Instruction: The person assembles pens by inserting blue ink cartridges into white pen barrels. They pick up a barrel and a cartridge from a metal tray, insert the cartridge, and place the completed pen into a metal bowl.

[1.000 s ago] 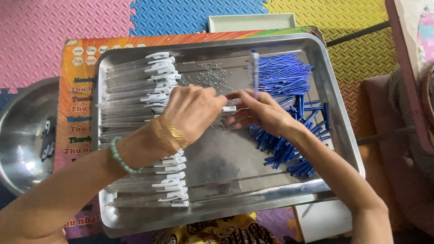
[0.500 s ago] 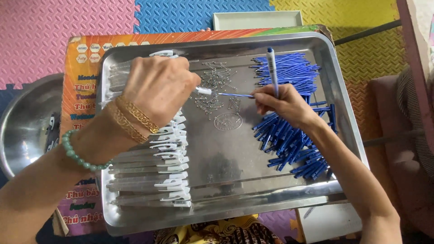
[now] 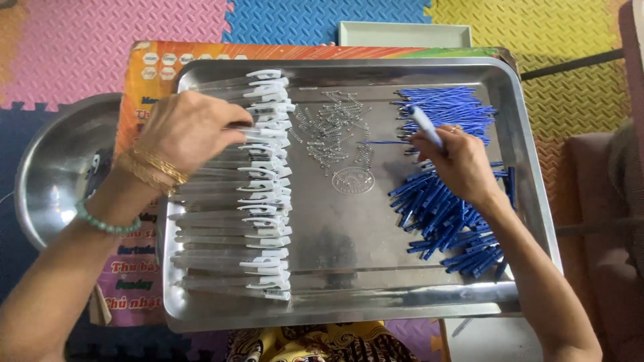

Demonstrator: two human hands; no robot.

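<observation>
Since half a second ago the two hands have drawn apart: the left hand [image 3: 191, 131] has swung out from the tray's middle to the row of clear pen barrels with white clips [image 3: 258, 188], and the right hand [image 3: 456, 164] has dropped back over the blue parts. In the head view, the left hand lies palm down on the upper part of that row, its fingers curled onto the barrels; whether it grips one cannot be told. The right hand is closed around a pen [image 3: 426, 126], whose white end sticks up and to the left above the knuckles. Beneath it lie the blue caps [image 3: 443, 221], with thin blue refills [image 3: 439, 107] heaped just above. Small metal springs [image 3: 333, 127] are scattered between the hands. All rest in a steel tray [image 3: 530, 201]; a steel bowl [image 3: 57, 167] stands to its left.
</observation>
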